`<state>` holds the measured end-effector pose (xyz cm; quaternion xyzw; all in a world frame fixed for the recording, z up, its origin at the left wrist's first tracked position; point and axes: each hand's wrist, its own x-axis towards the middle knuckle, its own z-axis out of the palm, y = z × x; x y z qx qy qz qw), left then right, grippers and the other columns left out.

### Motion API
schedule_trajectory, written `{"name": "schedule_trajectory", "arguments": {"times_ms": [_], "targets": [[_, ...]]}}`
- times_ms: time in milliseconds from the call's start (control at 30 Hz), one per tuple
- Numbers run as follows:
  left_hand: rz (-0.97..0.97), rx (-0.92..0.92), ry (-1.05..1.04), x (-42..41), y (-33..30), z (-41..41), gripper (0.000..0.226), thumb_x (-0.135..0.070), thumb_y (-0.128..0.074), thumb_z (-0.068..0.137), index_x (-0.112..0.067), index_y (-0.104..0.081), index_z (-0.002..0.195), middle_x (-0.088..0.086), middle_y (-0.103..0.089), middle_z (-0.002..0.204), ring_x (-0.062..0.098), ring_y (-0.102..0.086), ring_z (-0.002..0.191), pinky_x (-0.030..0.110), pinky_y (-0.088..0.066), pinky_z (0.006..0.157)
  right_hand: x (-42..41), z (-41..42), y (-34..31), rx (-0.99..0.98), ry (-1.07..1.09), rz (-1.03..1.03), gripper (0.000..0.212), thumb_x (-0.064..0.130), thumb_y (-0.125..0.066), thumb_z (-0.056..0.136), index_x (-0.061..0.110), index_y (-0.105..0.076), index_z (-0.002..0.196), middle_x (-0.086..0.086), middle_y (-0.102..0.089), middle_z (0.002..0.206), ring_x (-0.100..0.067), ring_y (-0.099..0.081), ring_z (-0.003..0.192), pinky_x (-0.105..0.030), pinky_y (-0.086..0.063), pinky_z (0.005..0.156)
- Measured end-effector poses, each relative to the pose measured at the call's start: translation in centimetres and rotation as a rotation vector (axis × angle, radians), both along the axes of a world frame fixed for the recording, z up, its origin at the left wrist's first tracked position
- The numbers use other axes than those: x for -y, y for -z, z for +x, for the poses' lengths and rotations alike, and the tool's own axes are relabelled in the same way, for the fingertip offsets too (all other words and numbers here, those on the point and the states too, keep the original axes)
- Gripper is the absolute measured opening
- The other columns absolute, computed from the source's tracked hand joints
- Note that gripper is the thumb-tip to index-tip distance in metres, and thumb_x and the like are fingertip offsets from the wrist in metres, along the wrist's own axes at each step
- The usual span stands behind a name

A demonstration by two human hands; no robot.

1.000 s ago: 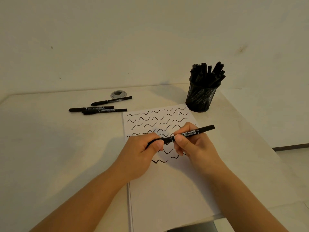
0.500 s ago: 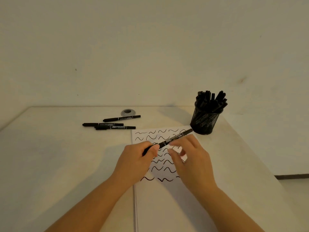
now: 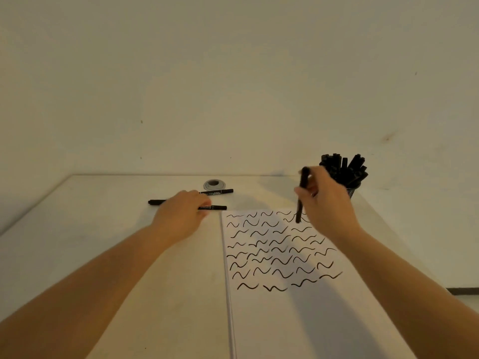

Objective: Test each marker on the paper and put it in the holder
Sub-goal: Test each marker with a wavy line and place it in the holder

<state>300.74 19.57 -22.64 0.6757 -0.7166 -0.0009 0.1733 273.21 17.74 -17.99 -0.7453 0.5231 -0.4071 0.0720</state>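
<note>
Hands parted since earlier: right hand (image 3: 327, 203) pinches marker (image 3: 302, 195) near-upright beside holder (image 3: 347, 174); left hand (image 3: 181, 213) reaches, fingers curling onto table marker (image 3: 213, 208).

Matt white paper (image 3: 298, 320) with black ink squiggles lies on a smooth, matt pale table (image 3: 77, 242), beside black plastic markers (image 3: 215, 207) and, upper right, a black mesh holder (image 3: 353, 191).

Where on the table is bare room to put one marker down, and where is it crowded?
Bare table lies left of the left hand, and a strip between the left forearm and the paper. The paper's lower part, below the squiggles, is unmarked. It is crowded near the loose markers, the grey ring and the full holder behind the right hand.
</note>
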Motion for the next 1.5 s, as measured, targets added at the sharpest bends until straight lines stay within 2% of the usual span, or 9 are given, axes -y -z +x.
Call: {"name": "schedule_trajectory", "arguments": {"times_ms": [167,300,467,567,667,900,1233,1367,1500], "targets": [[0.032,0.214,-0.083,2.4,1.5,3.1,0.023,-0.029,-0.046,0.093,-0.025,-0.054,0.114,-0.003,-0.056,0.110,0.019,-0.048,0.102,0.034,-0.042,0.076,2.4,-2.6,-2.3,0.272,0.086,0.037,0.027,0.019,-0.056,0.090,0.021,-0.048,0.116,0.007,-0.061,0.087,-0.014,-0.057,0.081,-0.026,-0.041,0.069],[0.047,0.208,-0.100,2.9,2.2,3.2,0.021,-0.032,-0.044,0.093,-0.024,-0.057,0.108,-0.002,-0.057,0.106,0.019,-0.050,0.098,0.033,-0.043,0.076,3.3,-3.6,-3.3,0.430,0.134,-0.057,0.024,0.016,-0.054,0.090,0.025,-0.045,0.110,0.016,-0.058,0.076,0.010,-0.058,0.066,-0.005,-0.038,0.050],[0.042,0.152,-0.109,2.8,2.6,2.8,0.021,-0.031,-0.043,0.094,-0.020,-0.055,0.108,0.000,-0.056,0.106,0.020,-0.053,0.097,0.033,-0.040,0.074,4.4,-4.5,-3.3,0.440,0.212,-0.121,0.034,0.015,-0.050,0.091,0.024,-0.040,0.122,0.019,-0.056,0.079,0.001,-0.055,0.073,-0.024,-0.038,0.068],[-0.021,0.079,-0.110,2.6,2.5,2.2,0.021,-0.031,-0.043,0.095,-0.018,-0.055,0.106,0.001,-0.057,0.105,0.022,-0.056,0.090,0.031,-0.036,0.067,4.7,-4.7,-2.9,0.391,0.223,-0.145,0.040,0.012,-0.049,0.091,0.024,-0.036,0.126,0.018,-0.056,0.076,0.000,-0.054,0.070,-0.026,-0.039,0.066],[-0.049,-0.020,-0.106,2.5,1.9,1.0,0.019,-0.031,-0.044,0.094,-0.019,-0.054,0.104,-0.001,-0.061,0.105,0.022,-0.057,0.089,0.030,-0.036,0.065,4.9,-4.5,-2.5,0.185,0.217,-0.113,0.046,0.009,-0.050,0.090,0.024,-0.034,0.130,-0.001,-0.060,0.074,-0.021,-0.055,0.067,-0.032,-0.043,0.062],[-0.013,-0.225,0.022,1.3,-0.2,-2.5,0.015,-0.026,-0.041,0.095,-0.020,-0.051,0.104,-0.002,-0.064,0.095,0.021,-0.059,0.086,0.037,-0.047,0.074,5.8,-3.8,-1.1,-0.106,0.298,-0.072,0.033,0.016,-0.044,0.094,0.016,-0.044,0.127,-0.023,-0.058,0.096,-0.038,-0.051,0.089,-0.039,-0.037,0.075],[0.012,-0.388,0.238,-1.0,-0.1,-4.8,0.005,-0.027,-0.042,0.095,-0.029,-0.047,0.095,-0.012,-0.057,0.079,0.010,-0.053,0.073,0.028,-0.042,0.066,6.5,-4.6,1.0,-0.445,0.366,-0.124,0.029,0.021,-0.045,0.093,0.010,-0.057,0.117,-0.010,-0.069,0.097,-0.031,-0.047,0.102,-0.039,-0.027,0.083],[0.005,-0.500,0.238,-1.9,-0.5,-5.9,0.010,-0.029,-0.047,0.093,-0.037,-0.047,0.087,-0.015,-0.057,0.073,-0.004,-0.051,0.066,0.018,-0.036,0.060,5.5,-4.7,0.6,-0.424,0.354,-0.169,0.034,0.020,-0.051,0.091,0.008,-0.055,0.122,-0.012,-0.064,0.112,-0.035,-0.044,0.111,-0.042,-0.028,0.088],[-0.028,-0.631,0.212,-3.2,-0.9,-7.3,0.016,-0.027,-0.048,0.092,-0.040,-0.048,0.082,-0.006,-0.060,0.073,0.010,-0.052,0.062,0.022,-0.042,0.060,1.9,-3.4,0.3,-0.142,0.273,-0.261,0.021,0.017,-0.054,0.089,0.010,-0.065,0.105,-0.010,-0.065,0.105,-0.034,-0.048,0.104,-0.040,-0.033,0.084]]}}
